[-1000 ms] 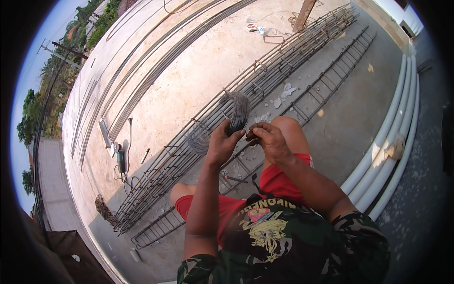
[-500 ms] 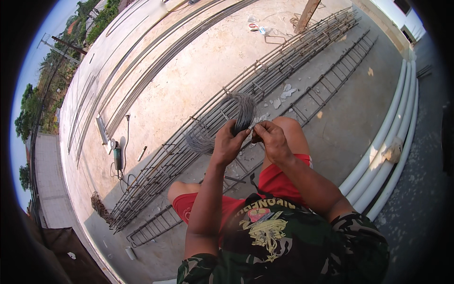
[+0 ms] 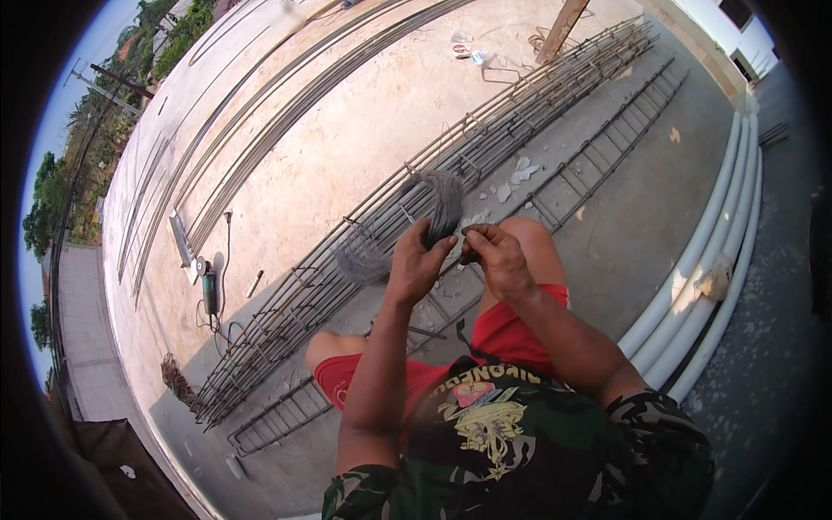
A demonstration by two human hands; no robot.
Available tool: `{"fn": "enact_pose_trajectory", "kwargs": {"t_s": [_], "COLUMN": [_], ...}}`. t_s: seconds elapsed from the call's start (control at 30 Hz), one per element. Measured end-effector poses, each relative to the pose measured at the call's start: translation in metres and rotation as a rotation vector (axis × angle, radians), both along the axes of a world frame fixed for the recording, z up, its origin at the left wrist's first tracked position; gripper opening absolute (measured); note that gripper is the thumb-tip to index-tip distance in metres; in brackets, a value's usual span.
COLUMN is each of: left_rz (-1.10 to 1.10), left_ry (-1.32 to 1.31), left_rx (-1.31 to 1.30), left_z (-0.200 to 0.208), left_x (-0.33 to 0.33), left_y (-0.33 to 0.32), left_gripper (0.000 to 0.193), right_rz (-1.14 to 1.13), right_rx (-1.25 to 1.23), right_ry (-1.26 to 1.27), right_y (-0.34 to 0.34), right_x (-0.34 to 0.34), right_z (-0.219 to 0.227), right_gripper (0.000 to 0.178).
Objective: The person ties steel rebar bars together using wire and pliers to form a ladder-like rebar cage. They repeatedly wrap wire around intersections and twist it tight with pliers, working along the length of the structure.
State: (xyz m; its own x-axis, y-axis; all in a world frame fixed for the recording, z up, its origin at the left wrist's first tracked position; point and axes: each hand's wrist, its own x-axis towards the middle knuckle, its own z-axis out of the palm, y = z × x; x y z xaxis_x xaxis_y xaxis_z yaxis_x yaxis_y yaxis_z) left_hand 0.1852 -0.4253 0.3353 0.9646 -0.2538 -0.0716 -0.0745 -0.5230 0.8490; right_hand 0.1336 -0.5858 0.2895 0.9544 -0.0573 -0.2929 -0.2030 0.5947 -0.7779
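A bundle of thin grey tie wire (image 3: 445,201) hangs in a loose loop in front of my knees. My left hand (image 3: 418,264) is closed around one end of this bundle, thumb pressed against the fingers. Just to its right, a small gap apart, my right hand (image 3: 499,262) is closed in a pinch. What sits between its fingertips is too small to make out. Beneath the wire lies a long stack of rebar cages (image 3: 299,299), running from lower left to upper right.
A ladder-like rebar frame (image 3: 598,165) lies between the stack and me. Beyond, left, are an angle grinder (image 3: 208,286) with its cord and long steel rods (image 3: 247,143). White pipes (image 3: 689,286) run along the right. A wooden post (image 3: 563,30) stands at the back.
My right hand has drawn slightly away from the left, so a gap shows between the fingertips. The left hand still grips the wire bundle. The view has shifted a little.
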Motion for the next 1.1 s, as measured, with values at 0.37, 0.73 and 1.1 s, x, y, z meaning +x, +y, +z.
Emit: {"fn": "enact_pose_trajectory", "kwargs": {"t_s": [0.37,0.73,1.1], "left_rz": [-0.008,-0.039,-0.083], "left_ry": [0.076,-0.090,-0.028], "left_rx": [-0.065,0.039,-0.023], "left_z": [0.006,-0.019,-0.025], "left_x": [0.007,0.003,0.001], "left_y": [0.004,-0.012,-0.021], "left_gripper": [0.062,0.053,0.055], "right_rz": [0.011,0.070,-0.180], "right_rx": [-0.064,0.147,-0.242], "right_ry": [-0.011,-0.023,-0.608], "right_y": [0.002,-0.011,-0.162], "right_x": [0.007,0.011,-0.020], "right_z": [-0.007,0.000,0.243], "right_gripper": [0.016,0.023,0.027]}}
